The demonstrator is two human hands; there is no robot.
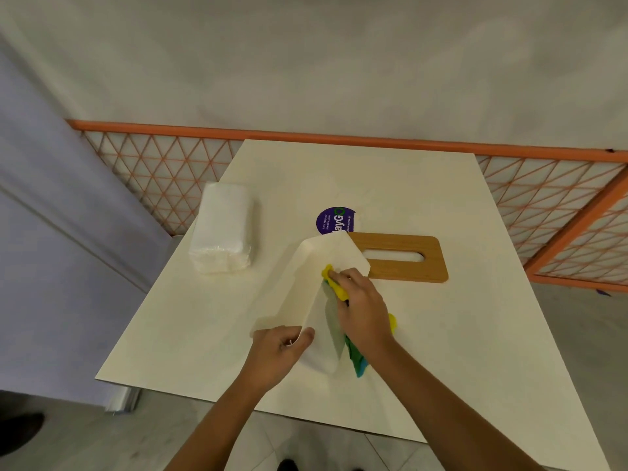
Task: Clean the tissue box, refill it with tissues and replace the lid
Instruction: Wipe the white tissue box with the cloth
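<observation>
Right hand (363,309): fingers curled together over a yellow-green cloth (356,363), pressing it against the right face of the box (304,287). Wrist straight, forearm running back to lower right. Left hand (278,348): fingers and thumb clamped on the box's near corner, forearm angled in from below. Box white, tilted, near centre of table (458,351). Slotted wooden lid (433,266) lies flat just right of it. Tissues (222,229) stacked at far left. Purple sticker (331,220) behind box.
</observation>
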